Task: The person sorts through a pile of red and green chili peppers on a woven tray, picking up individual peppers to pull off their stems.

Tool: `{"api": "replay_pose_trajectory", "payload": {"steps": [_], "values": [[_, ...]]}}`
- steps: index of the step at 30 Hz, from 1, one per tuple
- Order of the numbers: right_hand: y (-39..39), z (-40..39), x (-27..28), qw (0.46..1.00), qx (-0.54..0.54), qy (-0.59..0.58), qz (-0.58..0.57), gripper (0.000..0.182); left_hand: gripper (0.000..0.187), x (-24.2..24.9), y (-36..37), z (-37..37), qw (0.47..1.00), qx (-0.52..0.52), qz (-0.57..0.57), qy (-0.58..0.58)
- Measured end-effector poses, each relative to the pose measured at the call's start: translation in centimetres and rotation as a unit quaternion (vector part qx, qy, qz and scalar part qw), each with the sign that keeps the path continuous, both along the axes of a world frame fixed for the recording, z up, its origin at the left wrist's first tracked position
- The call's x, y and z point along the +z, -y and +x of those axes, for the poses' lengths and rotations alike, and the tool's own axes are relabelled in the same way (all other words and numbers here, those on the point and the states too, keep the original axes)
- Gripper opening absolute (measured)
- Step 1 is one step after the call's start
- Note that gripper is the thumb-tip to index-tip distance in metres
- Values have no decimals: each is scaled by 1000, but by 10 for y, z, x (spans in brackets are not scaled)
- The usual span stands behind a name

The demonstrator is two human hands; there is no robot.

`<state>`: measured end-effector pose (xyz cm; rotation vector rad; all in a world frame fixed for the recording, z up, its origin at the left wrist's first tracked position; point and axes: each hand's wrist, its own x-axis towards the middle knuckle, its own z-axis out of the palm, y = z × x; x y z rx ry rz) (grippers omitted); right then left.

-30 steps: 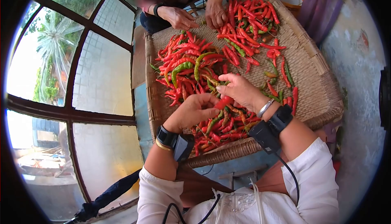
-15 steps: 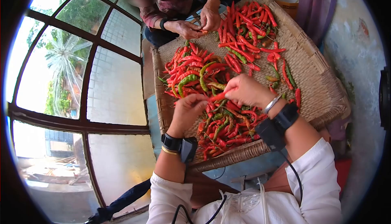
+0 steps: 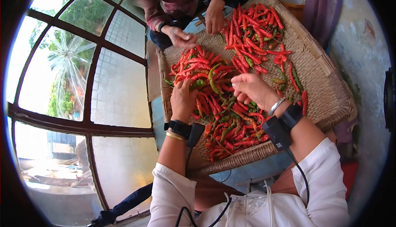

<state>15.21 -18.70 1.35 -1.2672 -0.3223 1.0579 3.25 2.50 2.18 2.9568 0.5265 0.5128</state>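
Observation:
My left hand is at the left side of a heap of red chili peppers. Its fingers bend down and close among the chilies beside a green chili pepper; the fingertips are partly hidden. Over the heap's right edge, my right hand is raised with curled fingers, thumb and forefinger drawn together. Anything small in that pinch is too fine to make out. Shrivelled red and green chilies lie at the near end of the woven tray.
Across the tray sits another person, whose hands are above its far left side. A second chili pile lies at the far end. Windows stand on the left, a wall on the right. A yellow-rimmed bag is behind the tray.
My hands have come apart, and the red chili held between them is no longer there. The left moved forward onto the heap, the right slightly up and right. The other person's hands separated.

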Motion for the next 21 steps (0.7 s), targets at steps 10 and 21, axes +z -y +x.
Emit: {"api": "replay_pose_trajectory", "payload": {"steps": [10, 21], "values": [[-8, -23, 6, 989, 21, 144, -4, 49, 17, 11, 31, -8, 923, -66, -374, 52], [-4, -8, 7, 994, -69, 87, 21, 18, 20, 10, 46, -2, 904, -118, -409, -50]]}}
